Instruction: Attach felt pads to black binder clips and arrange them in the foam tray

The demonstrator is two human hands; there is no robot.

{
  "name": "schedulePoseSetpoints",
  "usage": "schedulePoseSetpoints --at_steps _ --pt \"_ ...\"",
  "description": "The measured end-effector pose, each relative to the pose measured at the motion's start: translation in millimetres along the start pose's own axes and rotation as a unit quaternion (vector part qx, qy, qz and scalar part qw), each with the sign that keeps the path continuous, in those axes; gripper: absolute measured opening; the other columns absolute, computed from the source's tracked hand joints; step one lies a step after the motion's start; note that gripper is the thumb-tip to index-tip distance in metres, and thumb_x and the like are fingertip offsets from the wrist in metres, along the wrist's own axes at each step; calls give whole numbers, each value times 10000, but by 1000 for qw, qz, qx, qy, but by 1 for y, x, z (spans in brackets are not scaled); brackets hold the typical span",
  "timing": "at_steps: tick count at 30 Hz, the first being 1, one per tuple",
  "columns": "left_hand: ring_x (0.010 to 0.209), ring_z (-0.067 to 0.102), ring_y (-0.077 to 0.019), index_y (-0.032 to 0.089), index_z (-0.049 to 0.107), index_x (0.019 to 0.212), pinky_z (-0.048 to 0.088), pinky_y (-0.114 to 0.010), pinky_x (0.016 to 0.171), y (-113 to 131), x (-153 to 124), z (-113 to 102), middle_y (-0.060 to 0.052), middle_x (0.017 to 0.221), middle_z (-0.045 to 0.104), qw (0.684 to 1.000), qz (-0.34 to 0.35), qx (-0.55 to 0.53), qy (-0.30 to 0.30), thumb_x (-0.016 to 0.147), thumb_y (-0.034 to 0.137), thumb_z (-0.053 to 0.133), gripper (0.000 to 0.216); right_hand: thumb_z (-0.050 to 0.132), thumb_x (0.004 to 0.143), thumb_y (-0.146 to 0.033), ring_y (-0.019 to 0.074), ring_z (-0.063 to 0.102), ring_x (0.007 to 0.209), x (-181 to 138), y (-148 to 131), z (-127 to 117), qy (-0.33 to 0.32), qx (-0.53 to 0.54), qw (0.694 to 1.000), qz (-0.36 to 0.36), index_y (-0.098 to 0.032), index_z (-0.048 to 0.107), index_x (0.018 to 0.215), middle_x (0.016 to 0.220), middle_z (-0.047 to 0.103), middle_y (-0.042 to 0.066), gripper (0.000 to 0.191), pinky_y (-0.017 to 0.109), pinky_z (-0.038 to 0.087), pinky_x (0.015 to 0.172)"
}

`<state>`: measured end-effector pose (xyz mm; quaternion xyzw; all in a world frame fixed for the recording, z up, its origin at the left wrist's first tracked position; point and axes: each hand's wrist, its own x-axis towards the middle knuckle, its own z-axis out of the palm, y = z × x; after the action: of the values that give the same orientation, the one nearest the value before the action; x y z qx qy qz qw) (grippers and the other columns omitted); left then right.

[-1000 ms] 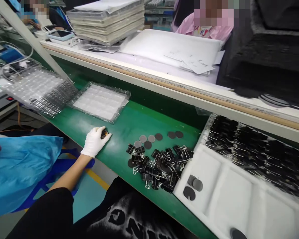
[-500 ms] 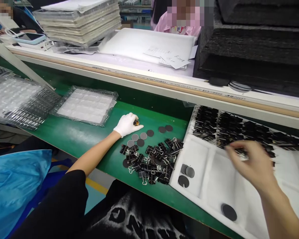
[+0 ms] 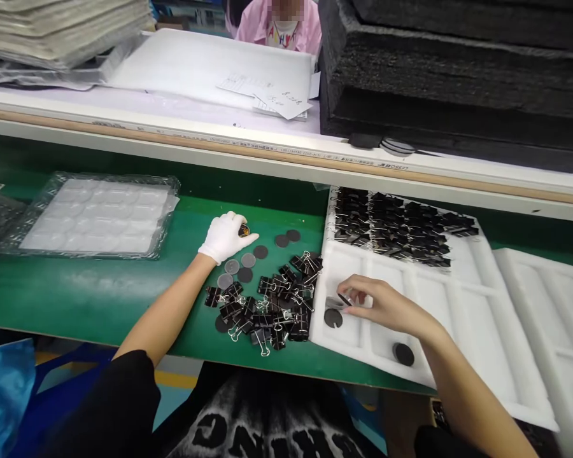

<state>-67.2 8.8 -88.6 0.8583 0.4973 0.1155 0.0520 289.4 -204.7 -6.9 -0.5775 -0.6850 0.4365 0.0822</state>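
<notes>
My left hand (image 3: 223,236), in a white glove, rests over the green bench with a small round dark part with amber glints (image 3: 244,230) between thumb and fingers. Bare, my right hand (image 3: 384,306) pinches a thin dark disc (image 3: 344,299) over the near left compartment of the white foam tray (image 3: 396,318). Just below those fingertips lies a notched dark disc (image 3: 333,318). Several grey and black discs (image 3: 248,260) are scattered beside my left hand. A heap of black binder clips (image 3: 272,312) sits between my hands.
Rows of black binder clips (image 3: 391,222) fill the tray's far side. A dark disc stack (image 3: 403,354) stands in another compartment. Left is a clear plastic tray (image 3: 95,216); right, another foam tray (image 3: 544,299). Black foam blocks (image 3: 434,83) top the rear shelf; a person sits beyond.
My right hand has moved left from above the tray's clips to the loose discs and now pinches one. The view has turned right. My left hand keeps its hold on the round part.
</notes>
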Motion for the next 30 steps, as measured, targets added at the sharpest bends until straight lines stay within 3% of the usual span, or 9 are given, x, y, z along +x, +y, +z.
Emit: schedulePoseSetpoints --at_steps 4,7,11,15,19,22,27,30 --pt "1024 640 -313 166 668 1116 444 -407 869 -1 0 0 -123 1068 670 1000 19 -16 -8 840 655 682 562 755 840 -570 211 675 823 19 -26 -27 19 8 1000 -11 -239 641 1042 1016 695 58 405 363 559 772" --pt "1076 648 -314 173 615 1289 459 -412 911 -3 -2 -1 -120 1153 681 997 50 -48 -20 834 620 711 644 753 843 -565 179 687 795 63 -51 -32 49 27 995 -83 -232 649 1060 1091 675 71 411 349 581 783" --pt "1216 615 -345 178 383 1543 471 -436 974 -4 -4 -1 -157 1370 614 993 89 -75 -27 800 586 760 928 752 866 -474 153 671 803 148 -72 -16 88 -1 980 -181 -227 688 1098 1126 609 80 345 334 591 791" --pt "1252 600 -375 164 339 1571 476 -465 998 -5 -6 -1 -178 1418 592 993 81 -81 -36 775 577 779 999 721 891 -334 174 649 827 212 -75 9 113 -48 967 -221 -208 694 1165 1063 596 84 303 377 592 822" --pt "1221 625 -358 165 348 1567 488 -460 988 -6 -6 -1 -155 1358 647 991 70 -103 -47 839 550 721 904 635 939 -248 257 655 1077 225 -65 32 129 -38 944 -300 -227 632 1326 1170 640 116 387 458 554 974" --pt "1246 612 -351 174 336 1572 479 -463 1008 -6 -7 0 -155 1380 635 990 75 -114 -40 862 565 696 887 651 945 -274 265 657 1119 223 -57 38 131 -17 935 -329 -271 545 1430 1260 646 111 497 455 560 980" --pt "1183 641 -316 192 390 1535 482 -435 981 -5 -6 -2 -124 1292 677 989 91 -105 -40 866 555 704 823 636 958 -253 272 667 1131 227 -49 37 120 -53 932 -339 -231 685 1200 1219 671 116 248 455 557 992" --pt "1185 637 -319 196 401 1531 476 -431 979 -3 -6 -4 -130 1293 672 992 93 -79 -44 876 570 687 807 574 992 -225 266 673 1144 229 -48 37 107 -77 933 -334 -220 729 1141 1236 678 116 215 449 552 1015"
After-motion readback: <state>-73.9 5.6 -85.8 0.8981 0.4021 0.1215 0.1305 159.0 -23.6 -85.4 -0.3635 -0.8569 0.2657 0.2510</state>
